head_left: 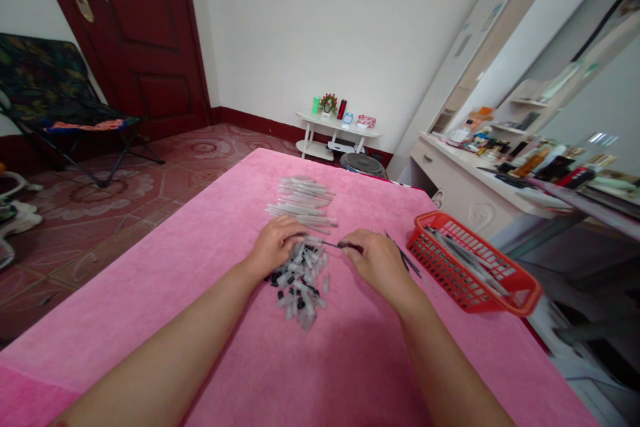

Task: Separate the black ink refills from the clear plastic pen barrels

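Note:
My left hand (274, 248) rests curled on the near heap of small clear and black pen parts (300, 283), its fingers closed on something I cannot make out. Pinched in my right hand (376, 259) is a thin dark pen refill (334, 245), whose tip points left toward the other hand. Beyond both hands lies a pile of clear pen tubes (303, 200) on the pink tablecloth (200, 280). A few more dark refills (403, 255) lie just right of my right hand.
A red plastic basket (520, 293) with several pens in it stands at the table's right side. A white dresser (470, 193) crowded with bottles is beyond it. A folding chair (60, 93), a dark red door (135, 27) and a small white shelf table (335, 130) stand farther off.

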Demonstrator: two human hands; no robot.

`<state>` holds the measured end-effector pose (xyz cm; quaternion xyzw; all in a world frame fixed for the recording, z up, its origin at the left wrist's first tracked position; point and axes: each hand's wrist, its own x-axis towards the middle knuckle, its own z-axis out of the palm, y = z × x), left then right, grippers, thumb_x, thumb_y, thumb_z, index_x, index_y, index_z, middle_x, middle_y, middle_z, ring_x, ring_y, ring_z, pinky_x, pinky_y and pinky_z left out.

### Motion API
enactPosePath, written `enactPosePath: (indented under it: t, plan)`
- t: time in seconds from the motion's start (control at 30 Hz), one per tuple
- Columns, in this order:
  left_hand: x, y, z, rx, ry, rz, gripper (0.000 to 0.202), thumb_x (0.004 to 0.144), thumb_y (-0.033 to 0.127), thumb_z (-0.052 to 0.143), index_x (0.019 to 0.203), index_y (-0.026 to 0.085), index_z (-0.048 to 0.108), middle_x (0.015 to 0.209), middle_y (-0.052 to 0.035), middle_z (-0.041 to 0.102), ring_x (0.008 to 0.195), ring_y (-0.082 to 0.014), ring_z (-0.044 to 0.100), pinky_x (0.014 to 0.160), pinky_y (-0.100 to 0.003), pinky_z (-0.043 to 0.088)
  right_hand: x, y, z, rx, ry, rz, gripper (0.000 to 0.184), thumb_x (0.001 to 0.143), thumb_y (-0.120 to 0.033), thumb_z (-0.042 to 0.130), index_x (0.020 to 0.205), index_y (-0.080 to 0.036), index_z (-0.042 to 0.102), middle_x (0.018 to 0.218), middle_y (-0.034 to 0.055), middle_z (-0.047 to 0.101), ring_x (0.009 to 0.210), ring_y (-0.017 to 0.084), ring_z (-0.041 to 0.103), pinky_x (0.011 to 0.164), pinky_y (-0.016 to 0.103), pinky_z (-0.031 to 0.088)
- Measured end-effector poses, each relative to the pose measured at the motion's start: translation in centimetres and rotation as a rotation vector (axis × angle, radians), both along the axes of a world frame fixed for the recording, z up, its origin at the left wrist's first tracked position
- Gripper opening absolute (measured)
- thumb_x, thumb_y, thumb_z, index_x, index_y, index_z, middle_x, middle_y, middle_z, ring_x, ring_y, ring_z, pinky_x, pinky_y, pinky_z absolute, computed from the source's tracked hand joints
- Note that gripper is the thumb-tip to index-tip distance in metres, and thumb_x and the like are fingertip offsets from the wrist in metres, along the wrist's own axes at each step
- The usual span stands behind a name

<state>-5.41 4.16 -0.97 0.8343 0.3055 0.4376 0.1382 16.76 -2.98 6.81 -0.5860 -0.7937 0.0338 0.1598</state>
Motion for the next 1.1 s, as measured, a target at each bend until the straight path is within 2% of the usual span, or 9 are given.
enactPosePath:
  t: [0.13,0.27,0.33,0.43,0.5,0.6,0.7,0.87,1.1]
  plan:
    - [0.3,-0.2,0.0,-0.026,-0.011,-0.038,0.021,0.085,0.03,0.052,0.092,0.018,0.069,0.083,-0.0083,0.066,0.082,-0.0191,0.058,0.076,-0.032,0.043,0.0,0.1,-0.3,0.023,-0.02,0.016,0.021,0.082,-0.018,0.053,0.09,-0.024,0.071,0.09,0.0035,0.07,0.085,0.018,0.063,0.074,0.026,0.041]
    - [0.8,-0.6,0.1,-0.079,-0.057,-0.079,0.018,0.083,0.026,0.055,0.092,0.019,0.069,0.084,-0.0076,0.067,0.083,-0.019,0.059,0.078,-0.032,0.044,-0.7,0.2,-0.7,0.129,0.108,0.023,0.015,0.08,-0.022,0.058,0.091,-0.023,0.069,0.089,0.0037,0.068,0.083,0.018,0.061,0.073,0.028,0.043]
    - [0.9,-0.6,0.0,-0.153,-0.162,-0.039,0.017,0.082,0.022,0.055,0.09,0.018,0.07,0.085,-0.0065,0.068,0.083,-0.0182,0.06,0.078,-0.031,0.045,-0.9,0.2,-0.4,0.288,0.222,-0.003,0.021,0.078,-0.027,0.062,0.097,-0.021,0.065,0.093,0.0056,0.066,0.088,0.02,0.06,0.077,0.031,0.044]
    - [0.7,0.0,-0.2,-0.29,-0.379,0.099,0.016,0.077,0.02,0.057,0.086,0.017,0.069,0.085,-0.0051,0.068,0.082,-0.0177,0.062,0.077,-0.029,0.046,-0.9,0.0,0.4,0.532,0.406,-0.078,0.031,0.079,-0.033,0.061,0.107,-0.018,0.059,0.102,0.0086,0.063,0.095,0.022,0.057,0.083,0.036,0.043]
    - [0.5,0.6,-0.4,-0.37,-0.518,0.187,0.016,0.074,0.023,0.06,0.085,0.015,0.068,0.083,-0.0045,0.069,0.08,-0.0176,0.062,0.076,-0.029,0.047,-0.8,-0.1,0.7,0.573,0.496,-0.102,0.027,0.083,-0.033,0.057,0.105,-0.019,0.059,0.099,0.0079,0.062,0.092,0.021,0.057,0.083,0.036,0.043]
    - [0.2,1.2,-0.8,-0.422,-0.677,0.256,0.018,0.071,0.027,0.062,0.083,0.014,0.067,0.079,-0.0038,0.068,0.075,-0.0165,0.062,0.074,-0.029,0.047,-0.9,0.0,0.3,0.448,0.512,-0.052,0.014,0.085,-0.029,0.053,0.089,-0.018,0.063,0.088,0.0055,0.063,0.084,0.019,0.058,0.077,0.032,0.043]
    - [0.1,1.3,-0.9,-0.448,-0.758,0.26,0.02,0.071,0.029,0.063,0.083,0.014,0.066,0.08,-0.0039,0.068,0.076,-0.016,0.061,0.076,-0.028,0.047,-1.3,0.2,-0.7,0.267,0.423,0.009,0.012,0.082,-0.021,0.054,0.077,-0.018,0.064,0.081,0.0045,0.064,0.078,0.017,0.058,0.074,0.028,0.042]
    - [0.1,1.1,-0.8,-0.454,-0.771,0.259,0.019,0.071,0.028,0.063,0.083,0.014,0.066,0.08,-0.0043,0.068,0.077,-0.0161,0.061,0.077,-0.029,0.047,-2.1,0.1,-2.1,0.051,0.241,0.048,0.011,0.08,-0.019,0.057,0.081,-0.018,0.068,0.084,0.0046,0.066,0.079,0.015,0.058,0.073,0.025,0.04]
    - [0.3,1.2,-0.7,-0.459,-0.769,0.252,0.019,0.069,0.029,0.065,0.08,0.014,0.067,0.077,-0.0039,0.068,0.075,-0.0161,0.061,0.075,-0.029,0.047,-2.7,-0.2,-3.0,-0.094,0.138,0.236,0.014,0.078,-0.012,0.058,0.081,-0.019,0.069,0.083,0.0021,0.066,0.08,0.013,0.057,0.073,0.022,0.037]
